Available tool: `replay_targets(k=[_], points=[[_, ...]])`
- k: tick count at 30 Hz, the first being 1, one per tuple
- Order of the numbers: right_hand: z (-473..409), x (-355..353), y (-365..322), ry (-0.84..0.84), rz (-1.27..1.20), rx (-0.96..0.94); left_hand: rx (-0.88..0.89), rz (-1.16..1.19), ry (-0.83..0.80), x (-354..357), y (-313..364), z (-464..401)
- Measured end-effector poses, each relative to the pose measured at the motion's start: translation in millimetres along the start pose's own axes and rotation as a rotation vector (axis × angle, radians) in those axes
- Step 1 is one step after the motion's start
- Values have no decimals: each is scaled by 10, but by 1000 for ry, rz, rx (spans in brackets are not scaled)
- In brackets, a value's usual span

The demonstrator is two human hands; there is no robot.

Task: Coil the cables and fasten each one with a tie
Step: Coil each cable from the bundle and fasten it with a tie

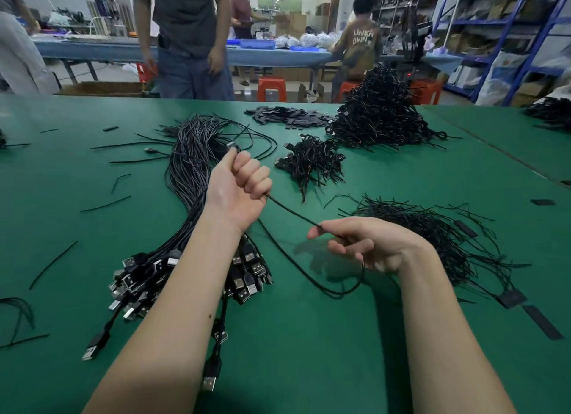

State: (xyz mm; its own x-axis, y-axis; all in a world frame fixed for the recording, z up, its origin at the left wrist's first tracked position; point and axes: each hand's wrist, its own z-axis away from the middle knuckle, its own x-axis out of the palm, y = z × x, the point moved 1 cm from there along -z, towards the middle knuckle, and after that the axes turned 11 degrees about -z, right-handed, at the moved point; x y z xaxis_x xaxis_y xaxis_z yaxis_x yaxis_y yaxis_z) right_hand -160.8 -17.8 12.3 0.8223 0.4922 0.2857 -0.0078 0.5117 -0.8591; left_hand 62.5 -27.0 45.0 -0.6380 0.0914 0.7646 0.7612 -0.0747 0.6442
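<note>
My left hand (239,186) is a fist gripping one black cable (292,212), its small connector poking out above the knuckles. The cable runs taut down and right to my right hand (366,243), which pinches it between thumb and forefinger. Below that hand the cable drops in a slack loop onto the green table (309,352). Under my left forearm lies a thick bundle of uncoiled USB cables (188,172), plugs fanned toward me. A loose heap of black wire ties (438,231) lies right of my right hand.
Coiled, tied cables sit in a small pile (312,163) and a tall pile (378,114) at the back right. Flat black strips (287,115) lie behind them. Stray ties dot the table's left side. People stand and sit beyond the far edge.
</note>
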Motion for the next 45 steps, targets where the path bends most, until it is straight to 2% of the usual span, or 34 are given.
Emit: replay_targets(k=[3, 5, 7, 10, 12, 15, 17, 19, 22, 24, 26, 29, 31, 34, 37, 39, 40, 41, 43, 45], points=[[-121, -33, 11, 301, -136, -81, -52, -239, -241, 35, 42, 62], [-116, -39, -79, 287, -359, -209, -99, -595, -374, 65, 58, 111], [-31, -17, -215, 168, -562, -299, -197, -922, -437, 82, 10, 140], [52, 70, -354, 100, -631, -418, -283, -1122, -383, 90, -125, 82], [65, 135, -376, 106, -521, -479, -163, -1181, -201, 86, -236, -14], [74, 247, -333, -87, -242, -406, 32, -1096, 23, 77, -353, -111], [62, 295, -228, -269, -129, -228, 84, -873, 52, 89, -368, -132], [35, 277, -102, -376, -105, -80, 100, -587, 34, 99, -320, -123], [-5, 221, -9, -381, -112, 41, 20, -193, -61, 97, -209, -56], [-49, 186, 0, -215, -47, 43, -61, -118, -137, 70, -155, 2], [-103, 139, -18, 44, 25, -44, -114, -294, -197, 62, -118, 52], [-169, 108, -104, 400, 142, -340, -167, -900, -274, 91, -198, 61], [-194, 154, -167, 542, 310, -501, -198, -1198, -288, 150, -294, 54], [-222, 236, -207, 615, 410, -597, -136, -1320, -186, 200, -350, 13], [-243, 328, -251, 701, 535, -650, 29, -1787, -90, 172, -318, -11], [-256, 446, -279, 615, 459, -653, 131, -1963, -22, 138, -318, -26], [-247, 510, -292, 526, 359, -651, 174, -1919, 22, 125, -318, -35], [-222, 548, -309, 427, 260, -643, 200, -1774, 74, 111, -308, -45], [-136, 572, -321, 220, 124, -594, 191, -1313, 124, 92, -292, -69], [-62, 554, -298, 14, 124, -487, 140, -908, 109, 111, -290, -107]])
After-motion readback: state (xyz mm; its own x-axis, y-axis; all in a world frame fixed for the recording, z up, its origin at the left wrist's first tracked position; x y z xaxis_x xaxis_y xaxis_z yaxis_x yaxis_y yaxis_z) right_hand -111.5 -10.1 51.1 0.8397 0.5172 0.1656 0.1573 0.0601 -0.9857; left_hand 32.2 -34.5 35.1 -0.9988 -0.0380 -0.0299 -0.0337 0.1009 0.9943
